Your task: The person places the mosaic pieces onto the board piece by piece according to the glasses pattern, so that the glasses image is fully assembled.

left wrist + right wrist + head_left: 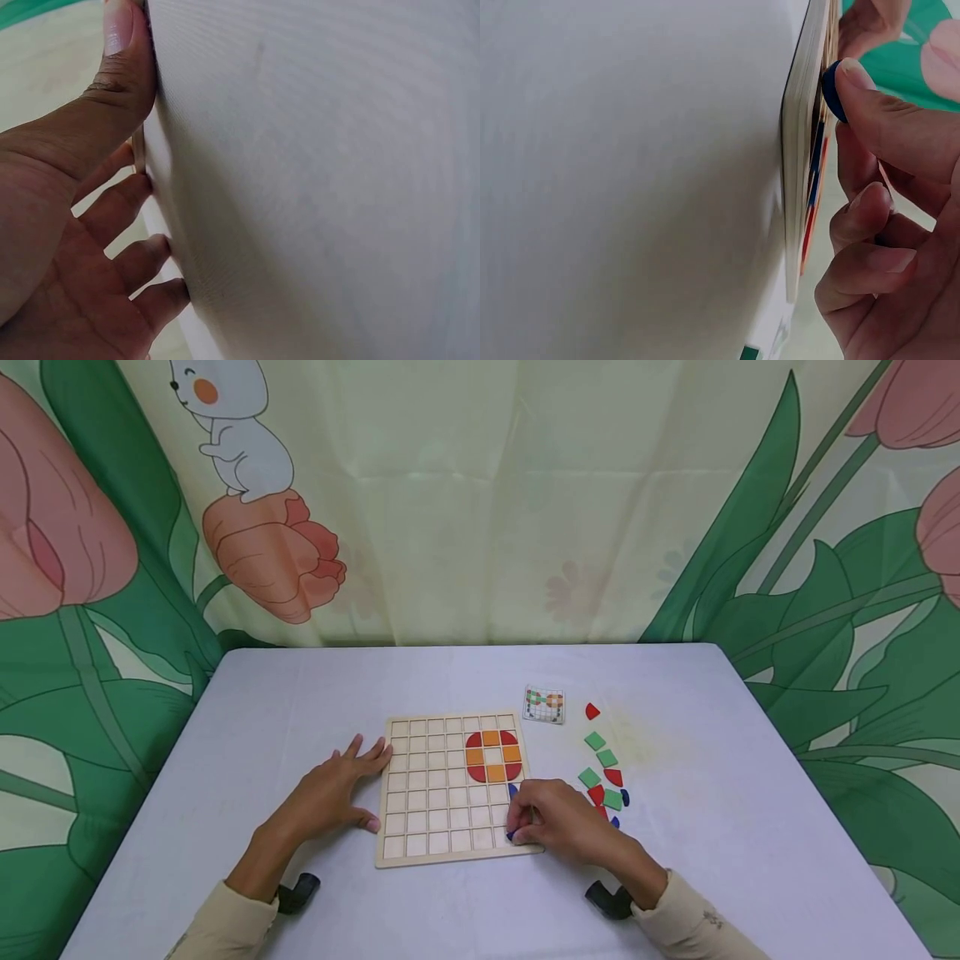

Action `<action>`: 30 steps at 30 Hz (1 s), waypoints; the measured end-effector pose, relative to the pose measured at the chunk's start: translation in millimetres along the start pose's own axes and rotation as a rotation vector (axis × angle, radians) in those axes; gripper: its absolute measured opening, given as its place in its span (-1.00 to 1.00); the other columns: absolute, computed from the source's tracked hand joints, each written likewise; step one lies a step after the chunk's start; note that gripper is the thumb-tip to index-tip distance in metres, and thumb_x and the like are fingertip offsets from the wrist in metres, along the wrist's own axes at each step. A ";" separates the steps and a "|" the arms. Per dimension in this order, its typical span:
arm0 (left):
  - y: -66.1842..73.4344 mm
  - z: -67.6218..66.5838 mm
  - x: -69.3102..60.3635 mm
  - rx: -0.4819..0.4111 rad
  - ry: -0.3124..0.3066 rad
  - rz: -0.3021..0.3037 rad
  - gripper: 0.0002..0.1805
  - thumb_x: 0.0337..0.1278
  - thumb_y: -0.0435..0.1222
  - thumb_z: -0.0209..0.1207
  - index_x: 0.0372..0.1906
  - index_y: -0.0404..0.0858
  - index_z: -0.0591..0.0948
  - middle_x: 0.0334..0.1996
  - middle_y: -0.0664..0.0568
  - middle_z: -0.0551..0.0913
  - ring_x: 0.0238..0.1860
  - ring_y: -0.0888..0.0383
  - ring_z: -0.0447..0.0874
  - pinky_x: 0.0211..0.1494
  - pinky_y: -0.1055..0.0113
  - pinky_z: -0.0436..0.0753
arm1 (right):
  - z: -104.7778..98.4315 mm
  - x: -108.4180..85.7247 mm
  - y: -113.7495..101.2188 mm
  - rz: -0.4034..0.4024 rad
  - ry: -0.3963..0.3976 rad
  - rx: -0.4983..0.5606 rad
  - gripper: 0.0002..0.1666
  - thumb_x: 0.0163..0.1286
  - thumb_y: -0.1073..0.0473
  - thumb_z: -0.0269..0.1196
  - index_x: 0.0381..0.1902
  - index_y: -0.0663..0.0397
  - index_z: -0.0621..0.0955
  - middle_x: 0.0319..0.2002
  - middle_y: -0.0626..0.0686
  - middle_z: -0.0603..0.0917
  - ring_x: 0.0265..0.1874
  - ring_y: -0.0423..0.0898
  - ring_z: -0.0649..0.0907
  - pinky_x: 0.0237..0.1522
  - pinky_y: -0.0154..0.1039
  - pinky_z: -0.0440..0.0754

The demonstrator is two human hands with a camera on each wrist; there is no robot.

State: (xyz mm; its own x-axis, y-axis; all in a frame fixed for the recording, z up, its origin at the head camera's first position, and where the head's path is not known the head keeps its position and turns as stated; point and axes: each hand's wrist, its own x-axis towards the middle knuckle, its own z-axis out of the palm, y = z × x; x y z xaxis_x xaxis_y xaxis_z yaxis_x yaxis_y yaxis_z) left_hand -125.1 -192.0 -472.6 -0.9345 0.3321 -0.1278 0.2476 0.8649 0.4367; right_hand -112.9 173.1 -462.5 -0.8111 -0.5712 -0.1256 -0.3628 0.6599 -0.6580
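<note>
a: where does the work lie?
b: on a white table [450, 910], between its left and right edges, is a wooden grid board [417, 802]. near the board's far right corner, a ring of red and orange pieces [491, 738] fills some cells. below it, by the right edge, sits a placed blue piece [513, 790].

a: and the hands?
b: the left hand [330, 789] has its fingers spread against the board's left edge, grasping nothing. the right hand [555, 817] pinches a dark blue piece [831, 91] between thumb and finger, over the board's near right corner.

a: which step is this?
b: it looks like setting blue shapes down the right side. the next move probably calls for lining that piece up with its cell and letting go, while the left hand steadies the board.

a: what else is there?
b: a pattern card [543, 704] lies beyond the board's far right corner; loose green squares [595, 741] and red pieces [592, 711] lie toward the table's right edge.

a: what is unclear?
b: the right hand covers nearby cells and some loose pieces. a dark patch among its curled fingers might be another piece; i cannot tell. the card's pattern is tiny, and the table's near edge is cut off.
</note>
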 end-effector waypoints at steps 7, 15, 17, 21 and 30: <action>0.3 0.2 -1.1 -0.003 0.000 0.002 0.30 -0.42 -0.02 0.69 0.63 -0.10 0.34 0.66 -0.10 0.25 0.56 -0.65 0.12 0.40 -0.54 0.39 | 5.2 3.1 -7.1 -0.006 -0.023 -0.049 -0.80 0.24 0.15 0.59 -0.39 -0.28 0.76 -0.37 -0.33 0.65 -0.29 -0.34 0.59 -0.16 -0.36 0.62; -0.2 0.4 -0.2 -0.007 -0.003 0.001 0.30 -0.42 -0.04 0.70 0.63 -0.11 0.34 0.66 -0.11 0.24 0.56 -0.64 0.11 0.41 -0.54 0.38 | 8.3 4.9 -10.2 0.017 -0.008 -0.086 -0.77 0.22 0.15 0.61 -0.41 -0.31 0.74 -0.40 -0.34 0.63 -0.31 -0.29 0.59 -0.15 -0.33 0.59; -0.5 -0.1 -0.1 -0.008 -0.001 0.003 0.30 -0.42 -0.04 0.70 0.63 -0.12 0.34 0.66 -0.11 0.24 0.61 -0.57 0.08 0.42 -0.54 0.37 | 8.2 4.9 -10.6 0.019 -0.003 -0.085 -0.76 0.22 0.15 0.61 -0.42 -0.31 0.73 -0.41 -0.34 0.63 -0.32 -0.27 0.59 -0.17 -0.34 0.58; -0.3 -0.3 -0.7 -0.009 -0.002 0.004 0.30 -0.43 -0.04 0.71 0.63 -0.11 0.34 0.66 -0.10 0.24 0.64 -0.50 0.06 0.45 -0.52 0.35 | 7.5 4.4 -11.6 0.010 0.000 -0.083 -0.75 0.22 0.16 0.61 -0.44 -0.31 0.73 -0.42 -0.34 0.62 -0.32 -0.29 0.59 -0.19 -0.36 0.59; 0.6 -0.5 -1.3 -0.012 0.003 0.003 0.31 -0.45 -0.04 0.71 0.63 -0.12 0.35 0.65 -0.11 0.26 0.65 -0.48 0.06 0.45 -0.52 0.35 | 6.1 5.0 -14.6 0.010 -0.016 -0.098 -0.78 0.23 0.17 0.60 -0.44 -0.29 0.76 -0.41 -0.33 0.65 -0.29 -0.30 0.59 -0.17 -0.33 0.59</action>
State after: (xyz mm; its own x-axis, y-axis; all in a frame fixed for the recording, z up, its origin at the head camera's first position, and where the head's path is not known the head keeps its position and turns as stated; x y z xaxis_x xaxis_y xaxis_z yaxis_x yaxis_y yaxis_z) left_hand -123.8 -192.2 -471.7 -0.9346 0.3333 -0.1242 0.2470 0.8594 0.4476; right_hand -108.9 157.7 -458.1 -0.8080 -0.5713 -0.1443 -0.3984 0.7101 -0.5806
